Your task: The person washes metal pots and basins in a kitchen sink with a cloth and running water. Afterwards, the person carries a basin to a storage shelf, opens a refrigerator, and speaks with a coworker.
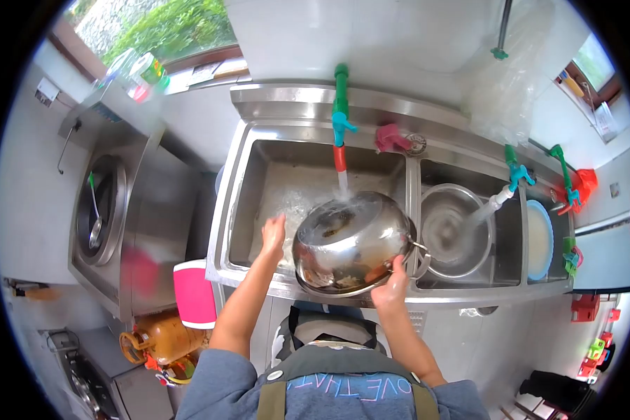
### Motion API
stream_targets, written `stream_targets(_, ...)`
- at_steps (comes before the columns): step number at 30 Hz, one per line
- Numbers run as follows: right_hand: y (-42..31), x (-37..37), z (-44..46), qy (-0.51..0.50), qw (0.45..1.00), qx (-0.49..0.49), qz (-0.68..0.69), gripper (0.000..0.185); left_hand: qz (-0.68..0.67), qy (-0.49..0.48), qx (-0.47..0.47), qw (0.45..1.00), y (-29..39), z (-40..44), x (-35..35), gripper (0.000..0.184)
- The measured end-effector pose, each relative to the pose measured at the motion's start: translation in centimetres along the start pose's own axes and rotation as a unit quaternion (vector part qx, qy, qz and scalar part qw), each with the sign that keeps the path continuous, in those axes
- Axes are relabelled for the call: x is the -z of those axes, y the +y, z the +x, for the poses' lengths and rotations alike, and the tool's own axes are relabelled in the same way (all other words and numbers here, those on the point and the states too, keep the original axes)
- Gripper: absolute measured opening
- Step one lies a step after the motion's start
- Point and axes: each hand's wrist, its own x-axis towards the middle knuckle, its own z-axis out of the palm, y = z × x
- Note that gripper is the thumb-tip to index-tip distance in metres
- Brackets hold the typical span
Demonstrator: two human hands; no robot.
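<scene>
A large shiny metal pot [343, 245] is tipped over the front of the left sink basin, its bottom facing up with dark stains. My right hand [390, 287] grips its rim at the lower right, near a wire loop handle [421, 260]. To the left of the pot, my left hand [274, 234] hovers over the basin, apart from it, fingers loosely extended and nothing visible in them. Water from the red-ended tap [340, 157] runs onto the pot's bottom. The pot hides part of the basin.
In the middle basin, a second tap [500, 199] pours into a round metal bowl [455, 234]. A blue-rimmed basin [539, 241] stands at the right. A pink cloth [392, 138] lies on the back ledge. At left are a cooker with a ladle [96, 231] and an orange gas cylinder [164, 337].
</scene>
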Motion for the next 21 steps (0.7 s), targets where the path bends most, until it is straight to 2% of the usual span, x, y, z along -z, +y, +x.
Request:
stream_targets(3, -0.9, 0.6, 0.2, 0.048, 0.995, 0.083, 0.004, 0.029, -0.061, 0.061, -0.223, 0.971, 12.3, -1.1, -2.2, 0.062)
stream_targets(5, -1.2, -0.2, -1.5, 0.093, 0.980, 0.173, -0.031, 0.030, -0.008, 0.003, -0.272, 0.962, 19.0, -0.3, -4.6, 0.068)
stream_targets(6, -1.1, -1.8, -2.5, 0.151, 0.962, 0.227, -0.013, 0.030, 0.063, 0.010, -0.300, 0.952, 22.1, -2.2, -5.7, 0.070)
stream_targets(7, -1.1, -1.9, -3.5, 0.151, 0.960, 0.237, -0.022, 0.030, 0.135, 0.019, -0.326, 0.935, 24.2, -3.6, -6.5, 0.072)
stream_targets(10, -1.0, -1.9, -6.8, 0.154, 0.951, 0.263, -0.046, 0.032, 0.224, -0.073, -0.300, 0.924, 26.0, -2.9, -8.1, 0.076)
stream_targets(11, -0.8, -1.1, -7.3, 0.127, 0.950, 0.284, -0.033, 0.032, 0.231, -0.060, -0.309, 0.921, 26.3, -2.8, -8.2, 0.076)
stream_targets(13, -0.3, -0.9, -8.6, 0.152, 0.921, 0.357, -0.046, 0.038, 0.244, -0.037, -0.327, 0.912, 26.3, -2.6, -8.2, 0.074)
stream_targets(16, 0.7, -0.1, -10.9, 0.210, 0.879, 0.426, -0.039, 0.047, 0.227, -0.065, -0.308, 0.922, 26.9, -3.0, -7.5, 0.069)
stream_targets(18, 1.2, 0.6, -13.0, 0.206, 0.877, 0.433, -0.040, 0.050, 0.206, -0.065, -0.300, 0.929, 26.8, -3.2, -7.3, 0.061)
stream_targets(21, 1.8, 1.6, -14.8, 0.212, 0.872, 0.440, 0.003, 0.051, 0.199, -0.076, -0.318, 0.924, 26.4, -2.4, -7.2, 0.062)
